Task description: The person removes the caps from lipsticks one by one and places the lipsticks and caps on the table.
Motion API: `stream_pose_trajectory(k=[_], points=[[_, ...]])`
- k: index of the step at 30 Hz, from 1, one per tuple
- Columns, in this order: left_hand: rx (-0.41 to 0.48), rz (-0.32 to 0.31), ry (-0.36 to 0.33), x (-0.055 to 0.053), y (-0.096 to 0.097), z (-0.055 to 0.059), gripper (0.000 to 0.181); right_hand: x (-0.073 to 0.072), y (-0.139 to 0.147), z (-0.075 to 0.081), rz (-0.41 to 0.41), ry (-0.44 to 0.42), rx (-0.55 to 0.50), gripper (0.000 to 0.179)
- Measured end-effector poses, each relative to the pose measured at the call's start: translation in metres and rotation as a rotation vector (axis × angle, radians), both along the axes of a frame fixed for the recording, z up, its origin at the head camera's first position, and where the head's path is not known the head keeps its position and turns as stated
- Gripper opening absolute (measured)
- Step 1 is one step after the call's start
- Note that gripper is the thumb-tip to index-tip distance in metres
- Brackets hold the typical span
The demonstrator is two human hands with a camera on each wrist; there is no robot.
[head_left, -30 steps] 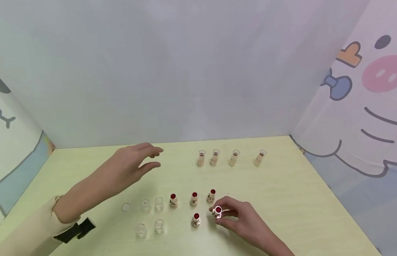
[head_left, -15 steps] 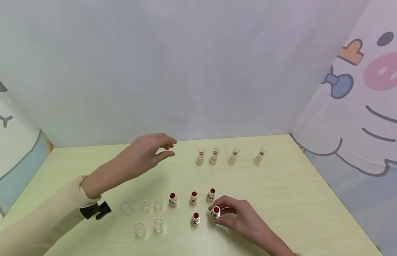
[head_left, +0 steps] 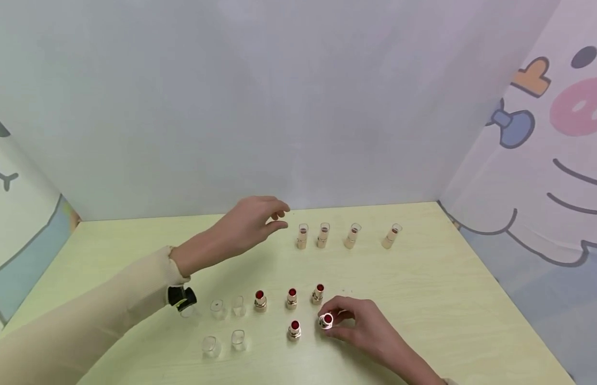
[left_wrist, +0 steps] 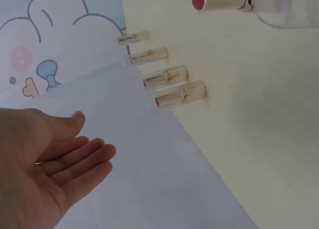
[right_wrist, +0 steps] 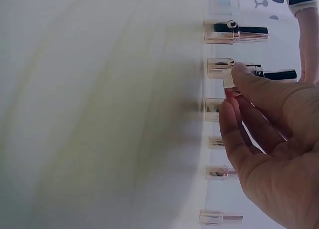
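My right hand (head_left: pixel 363 326) is pinching an uncapped red lipstick (head_left: pixel 326 321), while my left hand (head_left: pixel 250 222) is hovering, fingers loosely bent and holding nothing, near four capped lipsticks (head_left: pixel 323 239).

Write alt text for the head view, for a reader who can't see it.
The right hand pinches an uncapped lipstick at a pale table; the left hand, holding nothing, is beside a row of four capped lipsticks at the back. Four more uncapped lipsticks stand near the right hand, with clear caps to their left.
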State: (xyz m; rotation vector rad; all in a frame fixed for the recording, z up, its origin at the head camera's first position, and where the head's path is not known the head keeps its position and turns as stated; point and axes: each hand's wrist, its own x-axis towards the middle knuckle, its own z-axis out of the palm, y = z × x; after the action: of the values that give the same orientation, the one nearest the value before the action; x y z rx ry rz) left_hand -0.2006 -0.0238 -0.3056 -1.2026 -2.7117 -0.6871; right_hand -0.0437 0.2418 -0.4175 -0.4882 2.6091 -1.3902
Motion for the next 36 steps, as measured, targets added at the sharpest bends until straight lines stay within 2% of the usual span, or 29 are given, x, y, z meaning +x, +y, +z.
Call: stream_pose_trajectory(k=[6, 11, 19, 25, 30, 36], points=[[-0.063, 0.005, -0.03, -0.009, 0.023, -0.005, 0.027, -0.002, -0.001, -0.001, -0.009, -0.031, 0.036, 0.024], [-0.101, 0.021, -0.032, -0.019, 0.039, -0.017, 0.029, -0.002, -0.002, -0.001, -0.011, -0.05, 0.067, 0.026], [-0.168, -0.021, -0.031, -0.027, 0.058, -0.032, 0.029, -0.004, -0.001, -0.003, -0.01, -0.047, 0.075, 0.027], [-0.19, -0.047, -0.051, -0.033, 0.065, -0.042, 0.014, -0.005, -0.001, -0.006, -0.021, -0.059, 0.102, 0.029], [-0.183, -0.075, -0.065, -0.035, 0.067, -0.048, 0.016, -0.006, -0.002, -0.006, -0.022, -0.074, 0.099, 0.029], [-0.144, -0.124, -0.052, -0.035, 0.068, -0.051, 0.019, -0.006, -0.001, -0.006, -0.019, -0.084, 0.076, 0.028]])
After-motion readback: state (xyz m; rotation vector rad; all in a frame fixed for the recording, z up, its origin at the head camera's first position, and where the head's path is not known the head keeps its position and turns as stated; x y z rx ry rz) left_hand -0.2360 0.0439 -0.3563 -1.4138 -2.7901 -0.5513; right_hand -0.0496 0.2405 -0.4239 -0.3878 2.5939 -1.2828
